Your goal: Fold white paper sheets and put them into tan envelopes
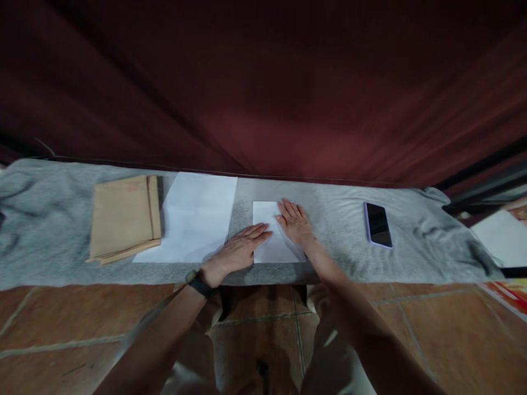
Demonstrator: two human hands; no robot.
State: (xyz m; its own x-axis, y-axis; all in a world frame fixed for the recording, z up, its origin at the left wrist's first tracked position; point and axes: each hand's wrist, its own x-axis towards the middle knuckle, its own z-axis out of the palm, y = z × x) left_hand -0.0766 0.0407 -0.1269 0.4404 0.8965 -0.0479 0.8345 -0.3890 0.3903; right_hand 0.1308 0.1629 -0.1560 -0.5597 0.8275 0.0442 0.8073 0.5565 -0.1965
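A small white sheet of paper (272,250), apparently folded, lies flat on the grey cloth right in front of me. My left hand (242,245) rests on its left part, fingers stretched out and pointing to the right. On the paper's right side my right hand (295,220) is pressed flat with its fingers slightly spread. Both palms face down, and neither hand grips anything. To the left, a larger white sheet of paper (201,214) lies partly under a stack of brown paper envelopes (121,216).
A phone with a purple case (378,225) lies on the grey cloth (337,219) to the right. Dark red fabric (263,109) hangs behind the cloth-covered surface. White paper (504,236) shows at the far right edge. Below is a tiled floor (61,329).
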